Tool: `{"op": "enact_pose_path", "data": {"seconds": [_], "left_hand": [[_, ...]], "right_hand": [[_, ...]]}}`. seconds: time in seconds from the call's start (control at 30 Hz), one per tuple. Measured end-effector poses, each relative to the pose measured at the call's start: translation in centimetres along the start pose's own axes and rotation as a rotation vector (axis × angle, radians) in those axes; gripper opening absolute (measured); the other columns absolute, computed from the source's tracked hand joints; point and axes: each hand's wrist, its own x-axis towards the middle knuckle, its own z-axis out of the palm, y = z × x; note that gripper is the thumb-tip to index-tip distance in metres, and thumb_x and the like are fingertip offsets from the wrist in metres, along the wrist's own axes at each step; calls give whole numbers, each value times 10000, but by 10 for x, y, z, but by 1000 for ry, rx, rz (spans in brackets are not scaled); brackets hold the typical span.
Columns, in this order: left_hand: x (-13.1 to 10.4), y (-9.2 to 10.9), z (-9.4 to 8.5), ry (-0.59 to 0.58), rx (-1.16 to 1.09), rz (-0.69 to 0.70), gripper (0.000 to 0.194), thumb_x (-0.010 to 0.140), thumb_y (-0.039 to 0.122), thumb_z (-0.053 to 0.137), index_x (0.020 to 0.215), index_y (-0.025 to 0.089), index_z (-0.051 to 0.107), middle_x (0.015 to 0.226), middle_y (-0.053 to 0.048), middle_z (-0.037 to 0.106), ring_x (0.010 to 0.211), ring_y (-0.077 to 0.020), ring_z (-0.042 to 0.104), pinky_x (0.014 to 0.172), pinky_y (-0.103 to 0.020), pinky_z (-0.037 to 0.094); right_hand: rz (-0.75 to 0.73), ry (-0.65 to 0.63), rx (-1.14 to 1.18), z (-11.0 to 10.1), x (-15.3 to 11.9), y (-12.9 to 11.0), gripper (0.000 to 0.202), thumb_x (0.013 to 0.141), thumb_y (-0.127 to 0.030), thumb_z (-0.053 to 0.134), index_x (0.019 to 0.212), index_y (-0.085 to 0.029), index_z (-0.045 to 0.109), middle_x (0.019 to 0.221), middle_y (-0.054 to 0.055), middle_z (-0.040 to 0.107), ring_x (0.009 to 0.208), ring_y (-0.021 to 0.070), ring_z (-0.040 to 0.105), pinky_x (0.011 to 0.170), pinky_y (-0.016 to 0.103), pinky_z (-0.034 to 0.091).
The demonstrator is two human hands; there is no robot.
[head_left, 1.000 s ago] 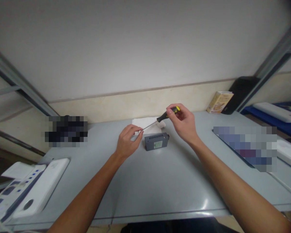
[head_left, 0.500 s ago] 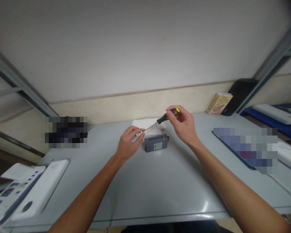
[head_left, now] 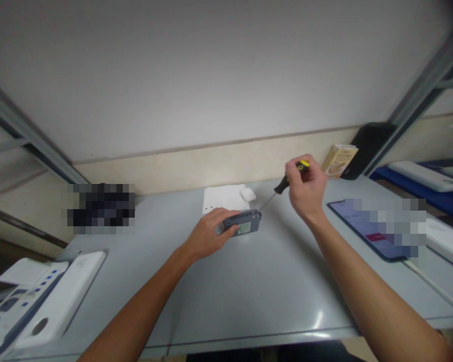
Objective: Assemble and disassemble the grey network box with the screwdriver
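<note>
A dark grey metal box [head_left: 249, 226] with a row of vent slots and a green-white label stands on the grey table. My left hand [head_left: 210, 232] grips its left end, thumb on the front face and fingers over the top. In my right hand [head_left: 305, 183] is a black and yellow screwdriver [head_left: 283, 185], held by its handle. The tip of its thin shaft points down-left at the right end of the box; whether it touches is too small to tell. Behind the box lies a white sheet of paper [head_left: 222, 195] with several small dark pieces and a crumpled white piece [head_left: 248, 194].
A phone [head_left: 366, 229] with a white cable lies on the right. White power strips [head_left: 66, 296] are at the left front. A small carton [head_left: 338, 161] and a black case [head_left: 368, 146] stand back right. The dark item back left is blurred.
My left hand has left the screwdriver tip and taken hold of the box. My right hand has moved right with the screwdriver, whose tip is now by the box's right end.
</note>
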Motion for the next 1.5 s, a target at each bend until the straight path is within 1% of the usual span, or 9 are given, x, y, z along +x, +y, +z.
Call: {"op": "enact_pose_path", "data": {"seconds": [0.5, 0.6, 0.73, 0.9, 1.0, 1.1, 1.27, 1.43, 1.5], "left_hand": [[-1, -4, 2, 26, 29, 14, 323, 971, 306, 624, 1288, 241, 634, 1143, -83, 719, 1030, -206, 653, 955, -399, 534], [-1, -4, 2, 20, 39, 13, 327, 973, 305, 621, 1295, 244, 625, 1142, -78, 719, 1032, -206, 651, 964, -404, 528], [-1, -2, 2, -5, 50, 34, 317, 989, 290, 591, 1303, 253, 622, 1168, -78, 715, 1061, -206, 655, 985, -394, 520], [-1, -2, 2, -29, 57, 17, 325, 999, 279, 573, 1319, 265, 630, 1192, -73, 695, 1086, -194, 643, 999, -367, 516], [-1, -1, 3, -46, 58, 14, 334, 1007, 293, 561, 1334, 270, 627, 1181, -76, 686, 1067, -190, 639, 985, -366, 520], [-1, -1, 2, -54, 72, 19, 332, 1013, 296, 552, 1335, 268, 632, 1160, -76, 681, 1046, -187, 634, 963, -360, 526], [0, -1, 2, -54, 82, 29, 340, 1015, 293, 550, 1345, 272, 629, 1139, -77, 676, 1026, -187, 629, 937, -355, 533], [-1, -2, 2, -54, 94, 45, 349, 1017, 294, 540, 1357, 281, 619, 1142, -76, 671, 1020, -189, 631, 930, -360, 538], [-1, -2, 1, -60, 102, 49, 354, 1019, 298, 534, 1364, 288, 613, 1142, -77, 667, 1016, -190, 632, 924, -362, 542]], "right_hand": [[36, -118, -17, 2, -4, -3, 215, 912, -383, 645, 790, -216, 587, 648, -37, 472, 564, 116, 406, 524, 260, 342], [80, -235, 51, 0, -1, -7, 210, 907, -423, 658, 856, -220, 642, 739, -8, 536, 626, 132, 456, 573, 275, 392], [259, -453, 354, -3, 2, -11, 303, 892, -505, 650, 1027, -236, 681, 974, 56, 637, 793, 189, 577, 711, 339, 492], [439, -574, 527, 0, -1, -18, 492, 830, -608, 670, 1193, -278, 634, 732, 5, 535, 620, 177, 508, 617, 346, 490], [450, -551, 495, 5, -4, -23, 523, 861, -640, 606, 1253, -294, 611, 703, -10, 479, 567, 157, 428, 569, 318, 457], [477, -505, 511, 8, -6, -25, 475, 930, -635, 477, 1230, -291, 609, 755, 16, 520, 605, 172, 475, 605, 333, 482], [500, -472, 564, 5, -4, -22, 357, 833, -597, 662, 914, -279, 522, 1002, 47, 616, 791, 193, 609, 714, 346, 523], [523, -339, 569, 12, -5, -9, 392, 885, -624, 614, 857, -278, 432, 700, -52, 424, 521, 114, 430, 538, 259, 427], [493, -333, 506, 16, -6, -3, 402, 929, -682, 491, 938, -280, 491, 705, -42, 435, 574, 132, 486, 573, 268, 456]]}}
